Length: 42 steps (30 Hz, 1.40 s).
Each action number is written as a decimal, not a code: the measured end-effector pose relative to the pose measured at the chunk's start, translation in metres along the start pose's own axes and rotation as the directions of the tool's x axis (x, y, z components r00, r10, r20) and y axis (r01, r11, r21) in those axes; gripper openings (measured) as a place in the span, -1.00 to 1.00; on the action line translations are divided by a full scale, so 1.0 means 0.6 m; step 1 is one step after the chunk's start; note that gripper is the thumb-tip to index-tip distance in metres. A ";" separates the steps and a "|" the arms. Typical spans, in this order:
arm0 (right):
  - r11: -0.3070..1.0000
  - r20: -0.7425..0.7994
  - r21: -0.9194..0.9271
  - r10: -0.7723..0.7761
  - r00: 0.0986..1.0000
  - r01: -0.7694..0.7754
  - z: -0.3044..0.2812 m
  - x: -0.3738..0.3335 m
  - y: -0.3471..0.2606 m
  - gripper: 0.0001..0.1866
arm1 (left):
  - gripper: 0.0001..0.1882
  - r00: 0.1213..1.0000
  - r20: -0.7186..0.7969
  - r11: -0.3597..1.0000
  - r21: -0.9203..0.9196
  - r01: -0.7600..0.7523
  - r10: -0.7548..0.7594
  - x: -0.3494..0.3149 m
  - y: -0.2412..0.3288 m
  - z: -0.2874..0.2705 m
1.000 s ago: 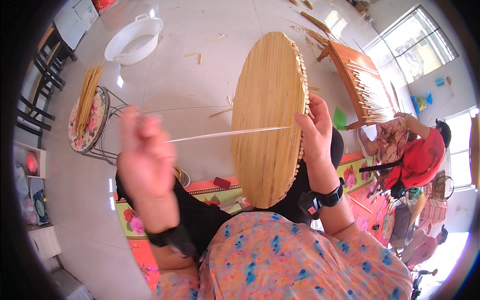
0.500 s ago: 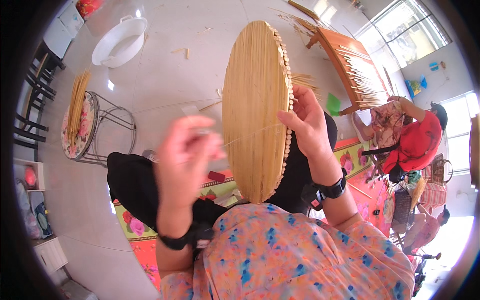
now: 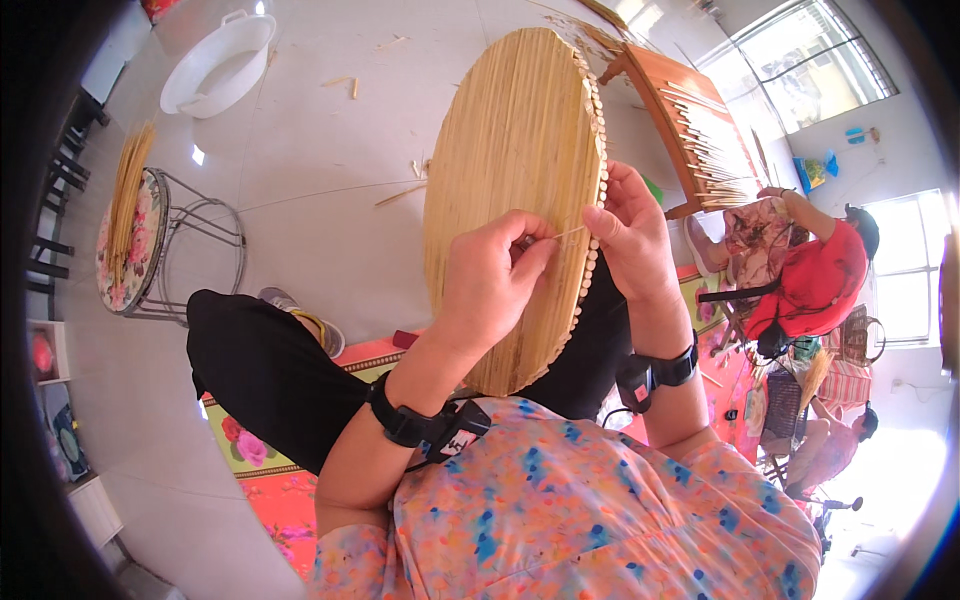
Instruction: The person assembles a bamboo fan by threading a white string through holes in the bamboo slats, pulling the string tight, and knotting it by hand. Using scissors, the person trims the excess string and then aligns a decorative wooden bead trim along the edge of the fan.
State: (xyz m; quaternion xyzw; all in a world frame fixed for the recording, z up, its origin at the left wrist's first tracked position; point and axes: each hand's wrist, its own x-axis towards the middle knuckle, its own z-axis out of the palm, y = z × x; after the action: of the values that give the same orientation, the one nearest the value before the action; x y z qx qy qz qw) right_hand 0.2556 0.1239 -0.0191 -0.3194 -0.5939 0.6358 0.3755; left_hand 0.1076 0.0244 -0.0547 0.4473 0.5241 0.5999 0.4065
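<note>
A round, flat board of pale plant stalks [image 3: 510,140] stands tilted on edge above my lap, its rim a row of cut stalk ends. My right hand [image 3: 637,240] is closed on the rim at its right side, thumb near the front edge and fingers behind. In front of the board's face, my left hand [image 3: 495,280] pinches a thin pale thread [image 3: 570,232]. This strand runs from the left fingertips toward the right thumb at the rim. Whether a needle is also in the pinch is too small to tell.
A floral stool [image 3: 128,235] with a bundle of stalks stands at left, a white tub [image 3: 218,66] beyond it. At right, a wooden table [image 3: 690,130] carries loose stalks, and a person in red [image 3: 815,280] sits beside it. Stalk scraps lie on the floor.
My left hand has moved right, from beside the board to the rim near my right hand, and the thread between them is shorter. The board is turned more face-on.
</note>
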 end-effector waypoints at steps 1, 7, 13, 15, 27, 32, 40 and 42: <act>1.000 -0.002 -0.008 0.002 1.000 -0.002 -0.006 0.000 0.000 -0.38 | -0.93 0.998 0.032 0.996 -0.066 0.056 -0.054 0.000 0.003 0.000; 0.996 -0.020 0.080 0.034 0.999 -0.033 -0.032 -0.004 0.005 -0.37 | -0.91 0.972 0.187 0.949 -0.253 0.188 -0.142 -0.009 -0.005 0.019; 0.988 -0.048 0.152 0.043 0.998 -0.035 -0.032 -0.027 0.007 -0.34 | -0.87 0.973 0.220 0.976 -0.183 0.118 -0.076 -0.015 -0.018 0.031; 0.989 -0.055 0.138 0.053 0.997 -0.045 -0.034 -0.043 0.004 -0.25 | -0.87 0.975 0.210 0.980 -0.164 0.112 -0.077 -0.019 -0.016 0.036; 0.989 0.006 -0.039 0.140 0.990 -0.140 -0.019 -0.086 -0.023 0.12 | -0.84 0.967 0.237 0.983 -0.132 0.126 -0.092 -0.027 -0.027 0.055; 0.988 0.002 -0.038 0.150 0.989 -0.150 -0.014 -0.086 -0.025 0.10 | -0.85 0.962 0.245 0.972 -0.169 0.167 -0.122 -0.030 -0.026 0.054; 0.982 -0.035 -0.123 0.143 0.989 -0.147 -0.003 -0.090 -0.027 0.09 | -0.89 0.948 0.270 0.936 -0.260 0.239 -0.168 -0.031 -0.036 0.048; 0.985 -0.028 -0.116 0.125 0.992 -0.128 -0.002 -0.089 -0.024 0.08 | -0.89 0.952 0.254 0.930 -0.278 0.241 -0.170 -0.031 -0.038 0.045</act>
State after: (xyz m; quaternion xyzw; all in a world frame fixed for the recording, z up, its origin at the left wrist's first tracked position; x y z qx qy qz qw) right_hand 0.2852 0.0789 -0.0067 -0.3846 -0.6051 0.6189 0.3208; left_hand 0.1387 0.0167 -0.0781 0.3866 0.4195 0.5729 0.5885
